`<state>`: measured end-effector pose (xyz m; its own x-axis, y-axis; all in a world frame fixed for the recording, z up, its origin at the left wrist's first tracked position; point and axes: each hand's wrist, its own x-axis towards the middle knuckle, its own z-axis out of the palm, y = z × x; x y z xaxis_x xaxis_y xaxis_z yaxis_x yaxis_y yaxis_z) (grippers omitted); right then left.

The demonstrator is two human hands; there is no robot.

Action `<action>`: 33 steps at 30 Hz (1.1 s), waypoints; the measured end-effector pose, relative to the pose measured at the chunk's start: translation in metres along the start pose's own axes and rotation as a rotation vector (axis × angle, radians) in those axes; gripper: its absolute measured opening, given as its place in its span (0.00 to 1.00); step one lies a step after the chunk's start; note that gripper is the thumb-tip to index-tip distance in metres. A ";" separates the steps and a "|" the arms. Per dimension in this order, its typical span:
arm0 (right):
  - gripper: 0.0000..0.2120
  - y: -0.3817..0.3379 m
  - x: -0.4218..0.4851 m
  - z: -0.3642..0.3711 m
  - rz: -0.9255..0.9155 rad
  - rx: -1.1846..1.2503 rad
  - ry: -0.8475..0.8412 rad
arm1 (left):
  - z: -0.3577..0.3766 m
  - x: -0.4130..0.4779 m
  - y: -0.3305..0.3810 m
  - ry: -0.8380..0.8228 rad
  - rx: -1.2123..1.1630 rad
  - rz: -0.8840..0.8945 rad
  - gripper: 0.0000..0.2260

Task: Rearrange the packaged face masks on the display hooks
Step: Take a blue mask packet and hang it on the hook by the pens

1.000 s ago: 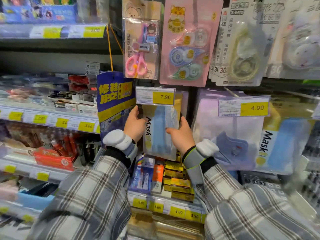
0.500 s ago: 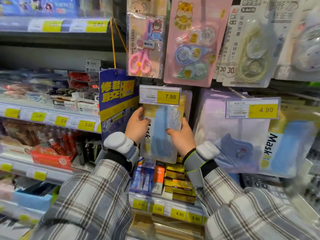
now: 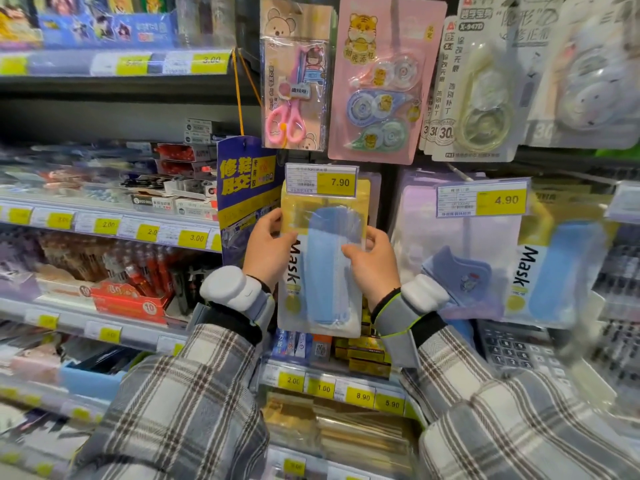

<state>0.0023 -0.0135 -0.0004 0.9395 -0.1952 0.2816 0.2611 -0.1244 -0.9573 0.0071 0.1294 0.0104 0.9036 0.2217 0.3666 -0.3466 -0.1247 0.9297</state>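
A yellow-topped pack of blue face masks, printed "Mask", hangs upright just under the 7.90 price tag. My left hand grips its left edge, thumb on the front. My right hand pinches its right edge at mid height. The hook behind the tag is hidden. To the right, a lilac mask pack hangs under a 4.90 tag, and another yellow and blue "Mask" pack hangs beside it.
Pink scissors, correction tape cards and more tape packs hang on the row above. A blue glue sign hangs left of my hands. Shelves with price strips run left; small boxes and a calculator sit below.
Both hands have lifted the mask pack a little, so its yellow top now sits behind the 7.90 tag. The grip on its two edges is the same.
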 end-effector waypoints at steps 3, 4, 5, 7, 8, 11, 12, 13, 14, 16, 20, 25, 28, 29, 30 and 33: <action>0.17 -0.002 -0.005 -0.006 -0.010 0.019 0.060 | 0.000 -0.013 0.008 0.061 -0.051 -0.031 0.18; 0.16 -0.004 -0.007 -0.008 -0.015 0.016 0.075 | 0.000 -0.016 0.009 0.076 -0.063 -0.029 0.18; 0.15 -0.005 -0.007 -0.009 -0.026 0.011 0.081 | 0.000 -0.017 0.007 0.089 -0.069 -0.027 0.18; 0.14 -0.009 -0.010 -0.014 -0.049 0.002 0.078 | 0.000 -0.021 0.009 0.106 -0.075 -0.028 0.17; 0.14 -0.012 -0.012 -0.016 -0.049 -0.001 0.071 | 0.000 -0.024 0.011 0.106 -0.083 -0.040 0.17; 0.14 -0.014 -0.016 -0.020 -0.031 -0.003 0.047 | 0.002 -0.031 0.016 0.084 -0.085 -0.034 0.13; 0.13 -0.014 -0.019 -0.023 -0.024 -0.007 0.042 | 0.003 -0.034 0.017 0.079 -0.080 -0.032 0.12; 0.13 -0.013 -0.020 -0.024 -0.018 -0.009 0.039 | 0.004 -0.035 0.018 0.073 -0.079 -0.030 0.12; 0.13 -0.012 -0.022 -0.026 -0.013 -0.011 0.038 | 0.006 -0.038 0.019 0.064 -0.081 -0.027 0.11; 0.10 -0.010 -0.026 -0.033 -0.012 -0.010 0.034 | 0.012 -0.046 0.022 0.054 -0.095 -0.026 0.09; 0.03 -0.009 -0.035 -0.050 -0.053 0.000 0.028 | 0.028 -0.059 0.018 0.012 -0.108 -0.060 0.12; 0.05 -0.005 -0.044 -0.078 -0.075 0.037 0.044 | 0.054 -0.079 0.014 -0.077 -0.147 -0.079 0.06; 0.08 -0.005 -0.047 -0.106 -0.059 0.045 0.063 | 0.078 -0.090 0.017 -0.124 -0.176 -0.094 0.08; 0.08 -0.005 -0.048 -0.112 -0.060 0.046 0.061 | 0.083 -0.092 0.017 -0.129 -0.175 -0.092 0.10; 0.08 -0.005 -0.048 -0.121 -0.064 0.043 0.066 | 0.090 -0.094 0.019 -0.138 -0.170 -0.089 0.11; 0.02 -0.006 -0.049 -0.147 -0.088 0.035 0.089 | 0.113 -0.098 0.024 -0.178 -0.197 -0.080 0.11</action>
<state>-0.0781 -0.1460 0.0009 0.8896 -0.2706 0.3680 0.3508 -0.1112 -0.9298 -0.0609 -0.0043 -0.0074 0.9541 0.0482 0.2957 -0.2988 0.0809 0.9509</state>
